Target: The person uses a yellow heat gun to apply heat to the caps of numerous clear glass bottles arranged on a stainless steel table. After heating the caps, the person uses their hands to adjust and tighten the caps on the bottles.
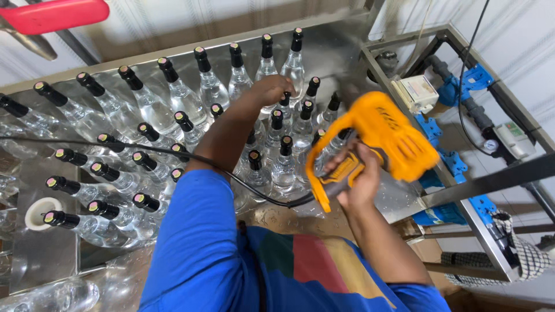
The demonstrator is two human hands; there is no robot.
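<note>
My right hand (359, 178) grips the handle of an orange heat gun (386, 134) with a black cord (144, 149) trailing left across my arm. The gun's nozzle points toward a cluster of clear glass bottles (286, 164) with black caps. My left hand (270, 89) reaches forward and rests on the neck of one capped bottle (284, 104) in that cluster. Several more capped bottles (151, 107) stand in rows on the shiny metal table (43, 260).
A metal frame (462, 190) with blue pipe fittings, a gauge and small control boxes stands at the right. A white tape roll (36, 211) lies at the table's left. A red handle (53, 14) hangs at top left. A checked cloth (526, 257) hangs at lower right.
</note>
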